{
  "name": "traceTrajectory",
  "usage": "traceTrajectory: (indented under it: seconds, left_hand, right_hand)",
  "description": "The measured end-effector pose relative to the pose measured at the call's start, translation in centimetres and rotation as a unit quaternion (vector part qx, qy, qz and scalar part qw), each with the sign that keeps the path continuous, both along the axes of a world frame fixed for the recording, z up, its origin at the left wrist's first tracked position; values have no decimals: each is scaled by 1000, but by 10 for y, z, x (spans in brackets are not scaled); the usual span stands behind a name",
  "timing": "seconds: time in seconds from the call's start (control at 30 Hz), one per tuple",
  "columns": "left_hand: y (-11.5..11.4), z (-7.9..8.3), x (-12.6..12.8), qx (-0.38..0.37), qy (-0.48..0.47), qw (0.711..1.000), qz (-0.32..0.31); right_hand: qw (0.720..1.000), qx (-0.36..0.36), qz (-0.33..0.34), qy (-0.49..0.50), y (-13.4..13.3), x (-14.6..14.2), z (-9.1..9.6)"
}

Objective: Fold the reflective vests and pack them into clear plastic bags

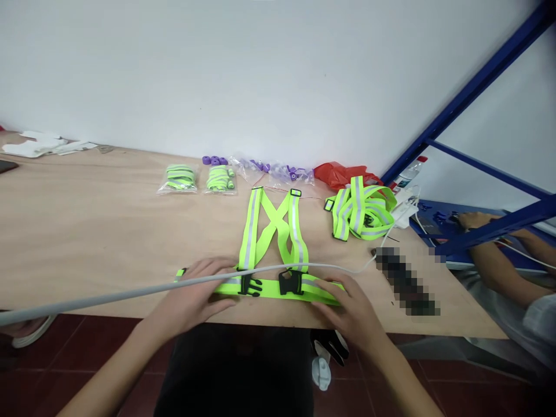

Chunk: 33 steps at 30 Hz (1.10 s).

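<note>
A neon-yellow reflective vest harness (249, 234) with grey stripes is spread on the table, its shoulder straps crossed in an X. Along the table's front edge lies its waist belt (269, 288). The two halves of its black buckle, the prong half (249, 285) and the socket half (290, 282), are apart. My left hand (193, 298) rests over the belt's left part, fingers stretched and thumb apart. On the belt's right end, my right hand (351, 307) touches the strap with spread fingers. Parts of the belt are hidden beneath both hands. A pale cable (152, 288) crosses in front.
Two bagged harnesses (180, 178) lie toward the wall. Purple rolls (215, 160), clear bags and a red bag (345, 174) line the back. A heap of neon straps (365, 208) is at right, near a power strip (405, 209) and a blue frame (473, 81). Another person's arm (504, 272) is beyond.
</note>
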<state>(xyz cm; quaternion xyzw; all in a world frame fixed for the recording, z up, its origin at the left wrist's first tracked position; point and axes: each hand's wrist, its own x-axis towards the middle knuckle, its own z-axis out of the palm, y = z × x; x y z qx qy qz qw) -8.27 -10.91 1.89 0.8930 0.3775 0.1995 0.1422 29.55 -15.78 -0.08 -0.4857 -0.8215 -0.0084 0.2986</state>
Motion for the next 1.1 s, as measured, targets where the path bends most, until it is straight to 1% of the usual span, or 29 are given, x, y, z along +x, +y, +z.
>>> traceTrajectory:
  seconds: [0.1, 0.2, 0.33, 0.43, 0.53, 0.67, 0.8, 0.9, 1.1]
  left_hand:
    - [0, -8, 14, -8, 2, 1000, -3]
    - [-1, -14, 19, -17, -14, 1000, 2]
    - [-1, -20, 24, -33, -38, 999, 15]
    - [1, -23, 28, -54, -62, 996, 20]
    - [3, -23, 30, -74, -83, 994, 18]
    - [2, -20, 30, -89, -97, 991, 21]
    - [0, -17, 31, -96, -120, 988, 33]
    - [-2, -16, 33, -91, -142, 985, 39]
    - [-3, -17, 35, -93, -149, 982, 69]
  right_hand:
    - [997, -72, -4, -10, 8, -19, -5]
    - [992, -126, -14, -5, 13, -25, -12]
    - [986, -160, -23, 28, 14, -26, -15]
    - [981, -183, -24, 59, 14, -27, -11]
    - [978, -198, -19, 68, 15, -26, -8]
    - [980, -190, -2, 63, 16, -25, -8]
    - [986, -135, -1, 97, 13, -30, -11]
    - [986, -108, -8, 125, 10, -38, -11]
    - [984, -100, -18, 148, 7, -51, -10]
